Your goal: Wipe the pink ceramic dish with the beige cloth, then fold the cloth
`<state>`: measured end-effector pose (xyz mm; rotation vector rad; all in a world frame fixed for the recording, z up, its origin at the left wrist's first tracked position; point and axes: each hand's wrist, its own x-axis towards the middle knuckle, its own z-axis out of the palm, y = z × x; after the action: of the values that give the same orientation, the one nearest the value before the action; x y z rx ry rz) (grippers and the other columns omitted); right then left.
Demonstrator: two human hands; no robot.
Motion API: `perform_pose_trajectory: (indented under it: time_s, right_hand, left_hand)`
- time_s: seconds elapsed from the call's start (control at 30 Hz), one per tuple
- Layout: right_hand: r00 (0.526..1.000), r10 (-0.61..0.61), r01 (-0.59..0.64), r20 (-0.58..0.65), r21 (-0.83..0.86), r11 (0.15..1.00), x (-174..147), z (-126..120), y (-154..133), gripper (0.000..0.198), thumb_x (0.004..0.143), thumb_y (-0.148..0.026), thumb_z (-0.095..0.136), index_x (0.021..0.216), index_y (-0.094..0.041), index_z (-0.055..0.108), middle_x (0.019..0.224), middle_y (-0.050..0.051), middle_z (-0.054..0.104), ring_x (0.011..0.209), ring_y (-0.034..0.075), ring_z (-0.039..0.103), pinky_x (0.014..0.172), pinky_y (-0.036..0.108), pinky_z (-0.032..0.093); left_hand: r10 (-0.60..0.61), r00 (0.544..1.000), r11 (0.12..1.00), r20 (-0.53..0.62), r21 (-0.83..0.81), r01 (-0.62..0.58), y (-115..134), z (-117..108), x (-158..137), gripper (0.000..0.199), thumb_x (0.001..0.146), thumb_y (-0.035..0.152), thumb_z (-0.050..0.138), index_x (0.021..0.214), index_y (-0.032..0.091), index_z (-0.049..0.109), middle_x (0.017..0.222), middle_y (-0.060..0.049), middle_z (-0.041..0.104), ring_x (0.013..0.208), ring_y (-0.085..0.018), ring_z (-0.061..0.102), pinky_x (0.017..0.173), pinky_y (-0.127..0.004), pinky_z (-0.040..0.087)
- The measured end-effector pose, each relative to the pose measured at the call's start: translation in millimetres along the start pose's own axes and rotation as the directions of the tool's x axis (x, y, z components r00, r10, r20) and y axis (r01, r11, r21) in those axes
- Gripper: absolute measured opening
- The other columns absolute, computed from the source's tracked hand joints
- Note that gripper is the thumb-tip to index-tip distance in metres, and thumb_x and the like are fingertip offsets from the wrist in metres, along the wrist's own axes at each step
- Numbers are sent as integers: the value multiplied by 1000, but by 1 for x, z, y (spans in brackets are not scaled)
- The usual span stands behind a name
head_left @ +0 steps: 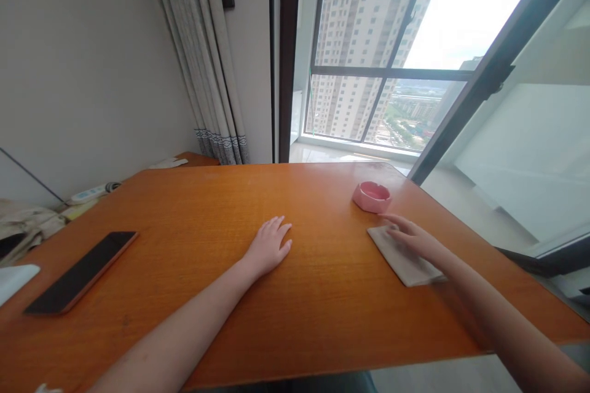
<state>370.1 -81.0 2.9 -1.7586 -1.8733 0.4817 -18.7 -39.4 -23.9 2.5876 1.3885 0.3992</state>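
My left hand (267, 247) lies on the wooden table (295, 307) with its fingers spread and nothing in it. Over to the right, my right hand (412, 239) is above a folded greyish-beige cloth (404, 265), its fingers apart and one stretched toward a pink ashtray (369, 202). Whether the fingertips touch the cloth or the ashtray I cannot tell. The ashtray stands upright just beyond the cloth, with notches in its rim. My right forearm covers part of the cloth's near right side.
A dark flat device (80, 273) with an orange-brown edge lies at the table's left. Behind it are a white power strip (88, 194) and crumpled fabric (27, 224). A grey curtain (203, 61) hangs behind the table, and tall window frames (461, 110) stand at the right.
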Motion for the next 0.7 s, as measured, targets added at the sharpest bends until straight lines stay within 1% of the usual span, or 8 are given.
perform_pose_trajectory:
  time_s: [0.03,0.1,0.17,0.23,0.3,0.37,0.47,0.7]
  right_hand:
    - [997,21,-15,-70,79,997,8,4,-11,45,80,-41,44,119,-24,57,129,8,55,121,26,49,102,41,40]
    - [988,2,29,-154,202,979,24,26,-39,38,81,-34,42,113,-22,59,122,9,59,117,25,53,100,41,42]
    - [993,-77,100,-91,277,956,40,63,-73,39,78,-26,43,113,-19,57,118,11,60,110,23,57,95,40,46]
    - [982,-186,191,-45,322,927,55,107,-106,53,72,-16,44,125,-19,48,126,11,55,113,21,54,92,40,48]
    - [954,-292,299,-68,298,906,67,146,-134,65,67,-8,45,131,-20,43,130,12,51,119,21,49,99,42,42]
    - [913,-401,407,-76,255,877,76,173,-154,60,68,-5,43,126,-19,49,127,12,54,120,20,48,104,42,37]
    - [874,-482,483,-64,228,846,79,185,-163,51,73,-4,37,119,-19,54,124,10,56,117,18,50,104,38,38]
    - [859,-508,509,-67,215,834,69,181,-157,51,74,-4,36,121,-18,50,125,10,54,119,17,48,104,37,38]
  left_hand:
    - [8,1000,1000,-29,-2,-8,0,0,1,46,88,38,41,128,16,48,142,-14,39,132,-27,33,109,-45,26]
    - [24,995,1000,-99,1,-24,-1,0,5,42,87,38,43,122,18,52,135,-13,46,126,-26,40,105,-44,31]
    - [38,988,999,-153,20,-36,-4,-2,13,36,86,36,44,115,19,56,124,-12,54,117,-25,47,99,-43,37]
    - [44,988,999,-148,39,-38,-6,-2,25,29,85,33,44,106,19,59,109,-10,60,103,-23,54,91,-39,43]
    - [26,994,999,-108,47,-21,-8,-2,38,25,85,28,42,99,17,60,96,-10,63,91,-22,59,83,-37,46]
    - [-5,997,999,-82,48,9,-11,1,48,26,84,23,41,96,14,61,92,-12,65,85,-23,61,78,-36,48]
    - [-12,996,999,-84,44,15,-14,5,52,28,83,19,40,99,12,62,96,-15,67,89,-25,62,79,-37,48]
    - [27,995,999,-97,36,-23,-13,5,46,27,87,25,38,96,15,62,93,-12,67,87,-22,62,77,-35,48]
